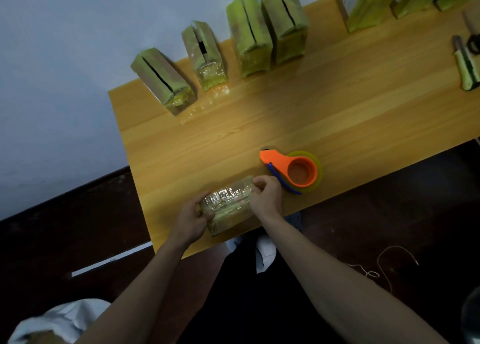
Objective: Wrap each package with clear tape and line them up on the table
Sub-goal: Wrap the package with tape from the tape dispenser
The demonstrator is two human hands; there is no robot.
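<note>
On the wooden worktop [324,105], four wrapped packages [249,37] already stand lined up along the far edge, while the left hand [192,219] and right hand [267,198] each grip an end of another tape-covered package [228,206] at the near edge, beside the orange tape dispenser [296,171], seemingly finishing its wrap before it joins the row.

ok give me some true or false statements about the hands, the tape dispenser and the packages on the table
1. Both hands, left hand and right hand, hold the package. True.
2. The orange tape dispenser is in the right hand. False: it lies on the table, beside that hand.
3. Four packages stand in a row at the far edge. True.
4. The held package sits at the table's far edge. False: it is at the near edge.
</note>
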